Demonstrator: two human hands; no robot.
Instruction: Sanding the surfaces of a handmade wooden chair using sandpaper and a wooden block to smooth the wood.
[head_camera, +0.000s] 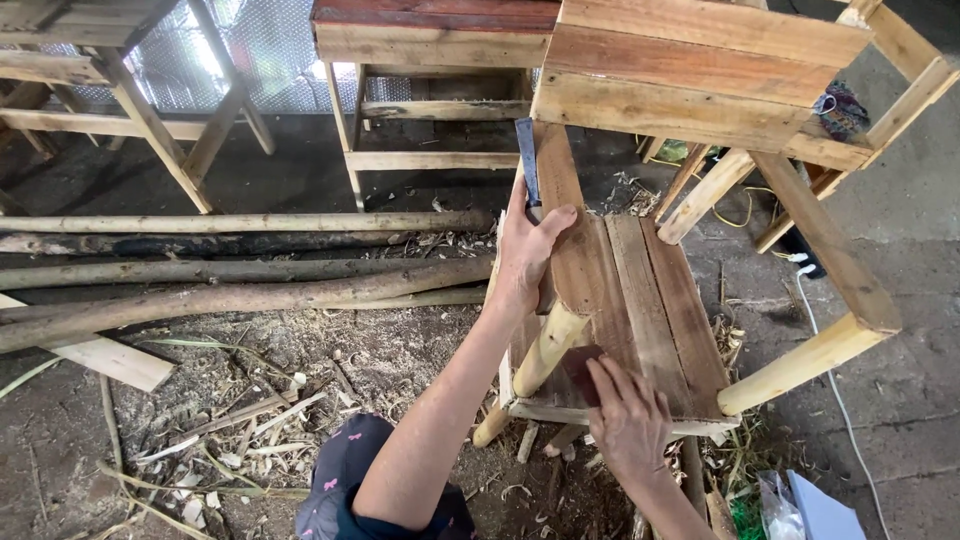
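Down on the dirt floor (330, 370), a rough wooden pallet chair (650, 270) lies tipped over. Left hand (528, 250) wraps its fingers around the chair's side plank beside a dark flat metal blade (527, 158). Right hand (628, 420) presses a small dark sanding block (583, 368) against the seat slats, fingers flat.

Dirt floor (900, 390), poles (240, 290), shavings (240, 420), chair (640, 290)
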